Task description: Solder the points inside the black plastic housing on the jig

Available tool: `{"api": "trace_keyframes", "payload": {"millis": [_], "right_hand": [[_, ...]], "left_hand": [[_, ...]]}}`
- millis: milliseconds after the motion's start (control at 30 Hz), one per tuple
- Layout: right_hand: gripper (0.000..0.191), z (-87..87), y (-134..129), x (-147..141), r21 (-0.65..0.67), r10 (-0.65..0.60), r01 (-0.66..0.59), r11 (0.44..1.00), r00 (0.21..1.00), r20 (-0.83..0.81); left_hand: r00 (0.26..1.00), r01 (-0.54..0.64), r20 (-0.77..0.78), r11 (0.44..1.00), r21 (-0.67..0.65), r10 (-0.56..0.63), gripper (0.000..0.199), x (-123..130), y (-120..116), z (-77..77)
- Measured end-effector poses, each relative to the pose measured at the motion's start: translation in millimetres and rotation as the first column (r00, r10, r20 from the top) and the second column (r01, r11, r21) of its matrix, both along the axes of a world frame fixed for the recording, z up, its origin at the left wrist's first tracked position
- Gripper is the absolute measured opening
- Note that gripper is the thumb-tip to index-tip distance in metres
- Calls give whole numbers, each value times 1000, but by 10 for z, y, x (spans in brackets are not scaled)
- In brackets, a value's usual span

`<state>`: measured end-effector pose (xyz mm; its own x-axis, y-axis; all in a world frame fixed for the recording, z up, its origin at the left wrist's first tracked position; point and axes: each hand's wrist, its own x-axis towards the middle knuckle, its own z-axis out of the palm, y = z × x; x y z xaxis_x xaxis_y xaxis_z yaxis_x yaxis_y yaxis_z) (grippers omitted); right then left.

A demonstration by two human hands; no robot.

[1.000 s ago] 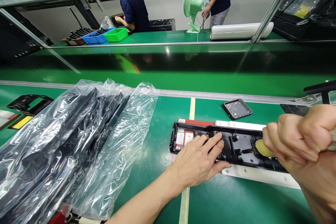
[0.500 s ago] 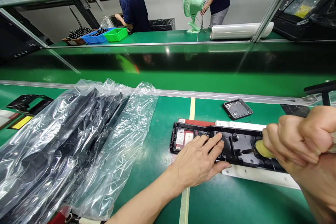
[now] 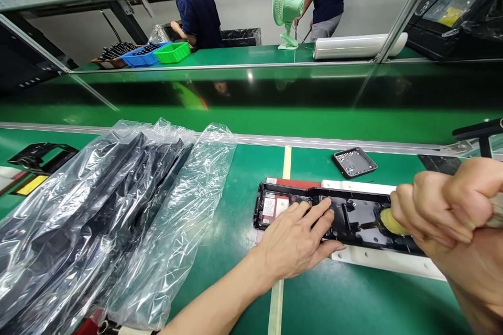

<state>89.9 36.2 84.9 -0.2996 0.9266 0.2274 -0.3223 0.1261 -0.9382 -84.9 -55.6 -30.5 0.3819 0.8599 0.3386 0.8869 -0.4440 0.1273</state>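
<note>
A long black plastic housing [image 3: 346, 209] lies on a white and red fixture [image 3: 387, 263], its hollow side up. Across its left half rests my left hand [image 3: 301, 235], fingers stretched over the inside and thumb along the near wall; part of the housing is hidden under it. My right hand [image 3: 451, 204] is closed around a screwdriver with a yellow nose [image 3: 391, 221]. Its dark bit points left and down into the housing, and I cannot make out the exact tip contact. Beyond the housing sits a small black tray [image 3: 356, 161] with tiny silvery screws.
Clear plastic bags with dark parts [image 3: 129, 220] cover the left of the green bench. A black frame part [image 3: 43, 157] lies at far left. Behind the rail are a green fan [image 3: 288, 8], a film roll [image 3: 353, 46], bins [image 3: 173, 52] and two people.
The view has shifted slightly. Both hands, the screwdriver and the housing keep nearly the same places relative to each other. A person behind the fan has moved an arm.
</note>
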Motion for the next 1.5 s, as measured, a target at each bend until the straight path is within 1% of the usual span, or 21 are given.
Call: {"api": "trace_keyframes", "payload": {"millis": [67,200,467,733,800,967,1067,1167,1233,1500], "right_hand": [[63,6,-12,-7,-9,2,-1,1000,1000,4],[59,-15,-9,37,3,72,-72,997,997,13],[50,-137,41,193,-7,187,-187,982,982,-3],[48,-180,38,218,-21,177,-177,984,984,7],[51,-173,31,212,-20,166,-166,986,986,9],[58,-86,1,137,-32,105,-105,994,994,12],[53,-4,-10,63,-56,74,-75,996,997,-13],[47,55,-18,6,-99,69,-73,992,997,-42],[46,68,-27,-7,-122,70,-76,990,996,-54],[48,37,-58,35,-134,52,-60,989,997,-58]], "left_hand": [[1000,1,2,1000,0,-1,59,0,1,1],[1000,1,4,1000,-11,-1,59,-3,5,1],[1000,2,12,1000,10,-2,59,7,7,2],[1000,1,18,1000,19,-1,59,5,6,0],[1000,2,14,1000,21,-2,59,3,8,-3],[1000,-1,12,1000,24,1,58,6,7,-3],[1000,-9,15,1000,29,8,58,9,4,-5],[1000,-10,14,999,33,10,59,8,0,-14],[1000,-9,9,999,36,9,59,4,-2,-20],[1000,-7,2,1000,20,7,59,2,0,-13]]}}
